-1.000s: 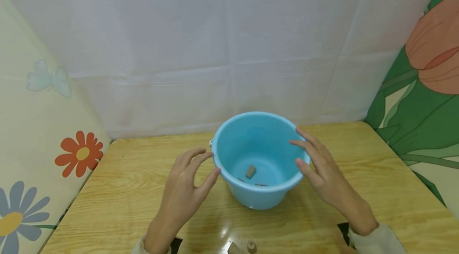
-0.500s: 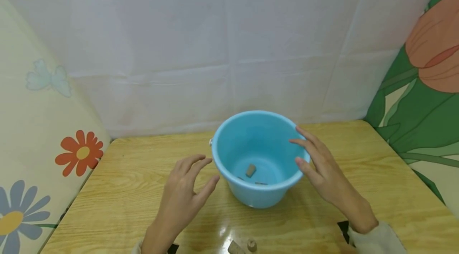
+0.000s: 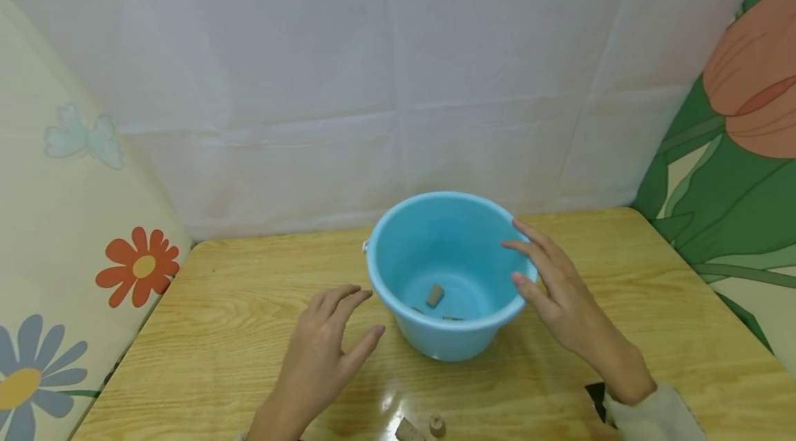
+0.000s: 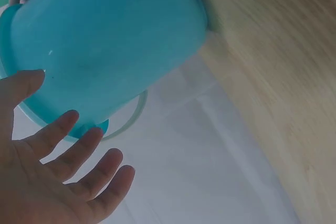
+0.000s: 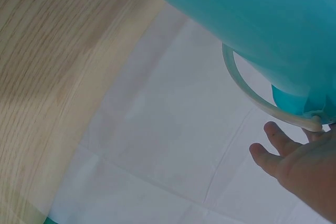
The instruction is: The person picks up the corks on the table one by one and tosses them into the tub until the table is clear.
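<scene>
A light blue bucket stands upright on the wooden table, with several small brown cylindrical pieces inside; one piece shows fully on the bottom. My left hand is apart from the bucket, just left of its front side, fingers spread and loosely bent around nothing. In the left wrist view its palm faces the bucket wall. My right hand rests at the right of the rim, thumb and a fairly straight finger reaching over the edge. In the right wrist view, two fingers stand free beside the handle.
Two more brown pieces, one lying and one on end, are at the table's near edge. A white cloth hangs behind the table. Flower-printed panels flank both sides.
My left hand has drawn away from the bucket's left rim, moving down toward the near side. The bucket and my right hand have hardly moved.
</scene>
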`<state>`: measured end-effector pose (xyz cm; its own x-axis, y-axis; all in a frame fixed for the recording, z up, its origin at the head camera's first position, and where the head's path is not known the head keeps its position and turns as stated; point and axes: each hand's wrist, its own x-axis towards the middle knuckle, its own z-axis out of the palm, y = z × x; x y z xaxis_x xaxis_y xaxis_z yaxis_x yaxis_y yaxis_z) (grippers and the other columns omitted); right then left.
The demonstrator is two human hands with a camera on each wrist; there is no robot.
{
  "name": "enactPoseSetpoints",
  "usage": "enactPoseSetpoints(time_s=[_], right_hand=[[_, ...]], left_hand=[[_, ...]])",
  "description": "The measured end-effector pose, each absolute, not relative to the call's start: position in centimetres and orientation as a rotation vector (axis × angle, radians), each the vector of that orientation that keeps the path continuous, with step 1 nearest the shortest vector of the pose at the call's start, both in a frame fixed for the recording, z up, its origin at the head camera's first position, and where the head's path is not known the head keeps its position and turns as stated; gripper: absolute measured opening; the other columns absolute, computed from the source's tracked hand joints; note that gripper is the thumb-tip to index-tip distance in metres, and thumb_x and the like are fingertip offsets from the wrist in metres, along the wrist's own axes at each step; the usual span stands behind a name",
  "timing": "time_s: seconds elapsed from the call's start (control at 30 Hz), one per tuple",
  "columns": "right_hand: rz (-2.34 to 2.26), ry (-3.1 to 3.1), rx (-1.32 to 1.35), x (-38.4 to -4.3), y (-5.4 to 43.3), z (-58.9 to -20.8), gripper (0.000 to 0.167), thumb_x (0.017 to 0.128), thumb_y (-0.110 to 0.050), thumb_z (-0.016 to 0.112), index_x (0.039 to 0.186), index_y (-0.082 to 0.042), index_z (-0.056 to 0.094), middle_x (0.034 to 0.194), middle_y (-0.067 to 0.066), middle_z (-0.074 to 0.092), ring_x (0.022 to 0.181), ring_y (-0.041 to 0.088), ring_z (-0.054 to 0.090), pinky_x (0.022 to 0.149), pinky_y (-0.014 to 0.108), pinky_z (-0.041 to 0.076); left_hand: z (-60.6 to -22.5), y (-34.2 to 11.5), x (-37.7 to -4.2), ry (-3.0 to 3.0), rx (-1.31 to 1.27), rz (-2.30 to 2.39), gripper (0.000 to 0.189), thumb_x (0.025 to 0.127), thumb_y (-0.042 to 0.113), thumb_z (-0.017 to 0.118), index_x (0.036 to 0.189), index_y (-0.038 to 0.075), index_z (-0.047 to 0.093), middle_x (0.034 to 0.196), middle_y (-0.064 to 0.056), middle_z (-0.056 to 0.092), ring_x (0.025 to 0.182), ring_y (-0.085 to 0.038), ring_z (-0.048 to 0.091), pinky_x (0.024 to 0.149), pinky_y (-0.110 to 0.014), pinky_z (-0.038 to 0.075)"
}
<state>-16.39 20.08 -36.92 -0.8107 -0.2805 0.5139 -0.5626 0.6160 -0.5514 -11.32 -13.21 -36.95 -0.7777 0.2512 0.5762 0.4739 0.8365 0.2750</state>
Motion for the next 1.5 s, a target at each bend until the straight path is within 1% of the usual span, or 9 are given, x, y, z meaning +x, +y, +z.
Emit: enactPoseSetpoints(time_s=[0.27, 0.5, 0.77, 0.87, 1.03, 1.2, 1.5], right_hand=[[1.031, -2.465, 0.674, -16.4, 20.0, -36.8, 0.039, 0.098, -0.014, 0.054, 0.137, -0.011, 0.055, 0.161, 0.012, 0.03, 0.143, 0.044, 0.03, 0.101, 0.075, 0.03], [1.039, -2.474, 0.66, -16.3, 20.0, -36.7, 0.039, 0.098, -0.015, 0.054, 0.137, -0.012, 0.054, 0.162, 0.008, 0.029, 0.144, 0.043, 0.029, 0.101, 0.075, 0.029], [1.038, -2.465, 0.671, -16.3, 20.0, -36.8, 0.039, 0.098, -0.014, 0.055, 0.137, -0.011, 0.054, 0.162, 0.008, 0.029, 0.144, 0.043, 0.029, 0.101, 0.075, 0.029], [1.041, -2.467, 0.668, -16.3, 20.0, -36.8, 0.039, 0.098, -0.014, 0.055, 0.137, -0.011, 0.054, 0.162, 0.007, 0.029, 0.144, 0.043, 0.03, 0.101, 0.075, 0.029], [1.042, -2.469, 0.665, -16.3, 20.0, -36.7, 0.039, 0.098, -0.014, 0.054, 0.138, -0.012, 0.054, 0.162, 0.008, 0.029, 0.143, 0.044, 0.03, 0.101, 0.075, 0.029], [1.041, -2.466, 0.666, -16.3, 20.0, -36.8, 0.039, 0.098, -0.014, 0.054, 0.137, -0.012, 0.054, 0.162, 0.007, 0.029, 0.144, 0.043, 0.03, 0.101, 0.075, 0.03], [1.04, -2.466, 0.667, -16.3, 20.1, -36.9, 0.039, 0.098, -0.014, 0.054, 0.137, -0.011, 0.054, 0.162, 0.007, 0.029, 0.144, 0.043, 0.03, 0.102, 0.074, 0.029]], left_hand=[[-38.0, -13.4, -10.6, -2.533, -0.552, -0.502, 0.045, 0.082, 0.038, 0.08, 0.12, 0.016, 0.068, 0.12, -0.002, 0.067, 0.113, -0.021, 0.059, 0.09, -0.044, 0.053], [-39.0, -13.5, -9.9, -2.583, -0.57, -0.468, 0.044, 0.083, 0.039, 0.078, 0.12, 0.018, 0.067, 0.121, 0.0, 0.066, 0.114, -0.019, 0.059, 0.089, -0.042, 0.054], [-40.1, -13.6, -9.4, -2.626, -0.626, -0.481, 0.039, 0.082, 0.034, 0.079, 0.117, 0.02, 0.067, 0.12, -0.002, 0.067, 0.112, -0.021, 0.061, 0.088, -0.043, 0.055], [-40.6, -13.6, -9.3, -2.641, -0.653, -0.478, 0.038, 0.083, 0.035, 0.078, 0.116, 0.022, 0.068, 0.119, -0.001, 0.067, 0.112, -0.02, 0.062, 0.089, -0.043, 0.055], [-41.1, -13.6, -9.0, -2.711, -0.701, -0.489, 0.036, 0.085, 0.039, 0.076, 0.117, 0.024, 0.068, 0.121, 0.0, 0.066, 0.111, -0.019, 0.062, 0.089, -0.044, 0.055], [-41.3, -13.7, -9.1, -2.813, -0.812, -0.5, 0.038, 0.089, 0.044, 0.071, 0.12, 0.022, 0.067, 0.123, -0.001, 0.065, 0.11, -0.021, 0.062, 0.089, -0.046, 0.054], [-41.7, -13.8, -9.2, -2.898, -0.967, -0.563, 0.037, 0.094, 0.047, 0.065, 0.122, 0.024, 0.066, 0.12, 0.002, 0.066, 0.11, -0.02, 0.063, 0.088, -0.045, 0.055]])
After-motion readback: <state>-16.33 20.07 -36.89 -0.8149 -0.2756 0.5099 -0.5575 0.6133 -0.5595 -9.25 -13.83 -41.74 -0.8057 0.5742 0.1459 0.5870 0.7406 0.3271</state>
